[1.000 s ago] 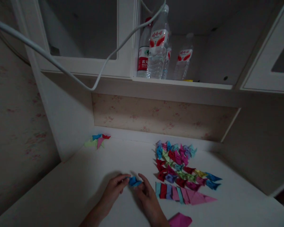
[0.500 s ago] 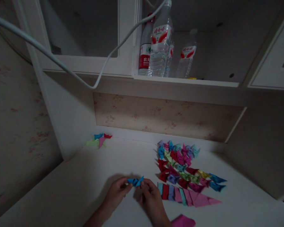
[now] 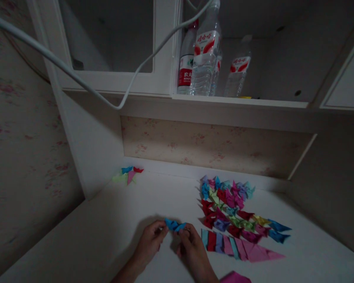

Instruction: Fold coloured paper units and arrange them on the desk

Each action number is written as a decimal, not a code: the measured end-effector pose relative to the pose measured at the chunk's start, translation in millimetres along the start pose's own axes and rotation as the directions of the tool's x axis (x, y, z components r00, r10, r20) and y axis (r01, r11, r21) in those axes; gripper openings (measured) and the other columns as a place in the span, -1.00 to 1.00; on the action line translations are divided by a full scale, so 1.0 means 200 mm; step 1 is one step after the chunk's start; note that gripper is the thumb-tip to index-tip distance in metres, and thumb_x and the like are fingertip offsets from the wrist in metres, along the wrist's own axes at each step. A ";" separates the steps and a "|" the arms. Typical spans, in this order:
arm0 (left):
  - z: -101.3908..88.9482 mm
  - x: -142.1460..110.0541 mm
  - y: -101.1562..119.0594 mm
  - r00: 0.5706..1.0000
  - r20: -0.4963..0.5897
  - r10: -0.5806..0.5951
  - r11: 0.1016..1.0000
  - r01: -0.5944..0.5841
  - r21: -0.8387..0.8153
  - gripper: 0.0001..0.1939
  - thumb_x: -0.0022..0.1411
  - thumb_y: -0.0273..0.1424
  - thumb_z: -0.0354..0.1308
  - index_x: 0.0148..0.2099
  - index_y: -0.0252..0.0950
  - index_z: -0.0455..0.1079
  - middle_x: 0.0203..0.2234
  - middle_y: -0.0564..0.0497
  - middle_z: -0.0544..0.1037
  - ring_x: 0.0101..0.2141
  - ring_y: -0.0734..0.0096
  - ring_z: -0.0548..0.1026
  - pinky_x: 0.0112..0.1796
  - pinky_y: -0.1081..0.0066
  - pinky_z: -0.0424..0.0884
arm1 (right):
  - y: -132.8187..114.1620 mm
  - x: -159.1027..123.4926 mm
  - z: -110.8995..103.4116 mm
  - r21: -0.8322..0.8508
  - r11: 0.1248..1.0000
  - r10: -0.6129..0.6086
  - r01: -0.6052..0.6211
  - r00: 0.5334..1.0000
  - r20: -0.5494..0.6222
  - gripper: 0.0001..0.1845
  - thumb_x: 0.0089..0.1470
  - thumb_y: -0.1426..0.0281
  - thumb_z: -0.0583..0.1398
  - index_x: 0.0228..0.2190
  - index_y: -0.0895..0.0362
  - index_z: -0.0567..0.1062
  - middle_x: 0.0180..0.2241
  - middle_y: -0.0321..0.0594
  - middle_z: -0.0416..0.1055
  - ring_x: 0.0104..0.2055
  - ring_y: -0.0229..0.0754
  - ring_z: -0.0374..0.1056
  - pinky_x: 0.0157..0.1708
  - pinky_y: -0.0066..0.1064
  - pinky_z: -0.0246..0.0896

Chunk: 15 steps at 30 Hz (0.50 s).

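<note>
A small folded blue paper piece (image 3: 174, 225) is held up between both hands above the white desk (image 3: 106, 232). My left hand (image 3: 151, 239) pinches its left end between thumb and fingers. On the other end, my right hand (image 3: 191, 245) grips with thumb and bent fingers. Right of my right hand lies a row of flat folded paper strips (image 3: 228, 245) in pink, red, purple and teal. A magenta paper piece (image 3: 235, 277) lies below it at the bottom edge, partly cut off.
Behind the strips sit several rows of folded paper pieces (image 3: 231, 198) in many colours. A few more paper pieces (image 3: 130, 176) lie at the back left. Overhead, a cabinet shelf (image 3: 238, 101) holds plastic bottles (image 3: 205, 67), and a white cable (image 3: 118, 107) hangs down in front.
The blue paper piece has turned a little in my fingers, its left tip now raised and its right end lower. My view has shifted slightly left.
</note>
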State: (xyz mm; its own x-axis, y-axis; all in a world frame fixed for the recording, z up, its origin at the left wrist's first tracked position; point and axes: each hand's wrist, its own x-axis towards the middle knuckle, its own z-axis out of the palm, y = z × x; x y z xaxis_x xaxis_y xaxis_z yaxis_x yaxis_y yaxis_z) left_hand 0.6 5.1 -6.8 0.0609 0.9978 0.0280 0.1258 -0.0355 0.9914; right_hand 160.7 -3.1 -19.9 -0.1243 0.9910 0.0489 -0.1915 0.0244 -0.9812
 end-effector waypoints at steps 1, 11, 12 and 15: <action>0.00 0.00 -0.01 1.000 0.000 -0.005 1.000 0.005 -0.006 -0.52 0.05 0.05 0.13 -0.36 -0.32 0.43 -0.70 0.20 0.19 -0.73 0.61 0.11 -0.70 0.54 0.02 | 0.00 0.00 0.00 -0.011 1.000 0.000 0.000 1.000 0.013 -0.58 0.06 0.00 0.14 -0.39 0.13 0.35 -0.65 -0.41 0.28 -0.71 -0.37 0.15 -0.70 -0.55 -0.04; 0.00 -0.01 0.03 0.999 -0.027 -0.044 0.999 0.043 -0.024 -0.56 -0.01 0.07 0.16 -0.43 -0.24 0.41 -0.74 0.18 0.16 -0.70 0.53 0.09 -0.68 0.50 0.00 | -0.01 0.00 0.00 -0.036 0.999 -0.013 0.013 1.000 0.004 -0.60 0.07 0.02 0.15 -0.44 0.12 0.32 -0.65 -0.41 0.24 -0.69 -0.37 0.12 -0.70 -0.53 -0.02; 0.00 -0.01 0.04 0.999 -0.024 -0.047 0.999 0.047 -0.027 -0.56 -0.01 0.06 0.16 -0.43 -0.24 0.40 -0.74 0.18 0.16 -0.70 0.54 0.08 -0.68 0.50 -0.01 | -0.01 0.00 0.00 -0.034 0.999 -0.009 0.009 1.000 0.009 -0.59 0.07 0.02 0.15 -0.45 0.12 0.32 -0.65 -0.42 0.23 -0.69 -0.37 0.11 -0.70 -0.53 -0.02; 0.00 -0.01 0.04 0.999 -0.005 -0.035 0.999 0.035 -0.037 -0.57 0.01 0.05 0.15 -0.40 -0.25 0.39 -0.74 0.21 0.14 -0.70 0.55 0.06 -0.67 0.51 -0.02 | -0.01 -0.01 0.01 -0.025 1.000 0.012 -0.012 1.000 0.008 -0.58 0.05 0.00 0.16 -0.46 0.12 0.32 -0.65 -0.42 0.24 -0.69 -0.38 0.09 -0.69 -0.55 -0.04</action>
State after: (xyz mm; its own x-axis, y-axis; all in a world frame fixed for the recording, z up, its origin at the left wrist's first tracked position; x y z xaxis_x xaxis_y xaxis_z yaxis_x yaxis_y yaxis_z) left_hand 0.7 2.3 0.5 0.0511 0.9987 -0.0064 0.0915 0.0017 0.9958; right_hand 159.9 -5.4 -17.1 -0.1343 0.9902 0.0386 -0.1656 0.0160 -0.9861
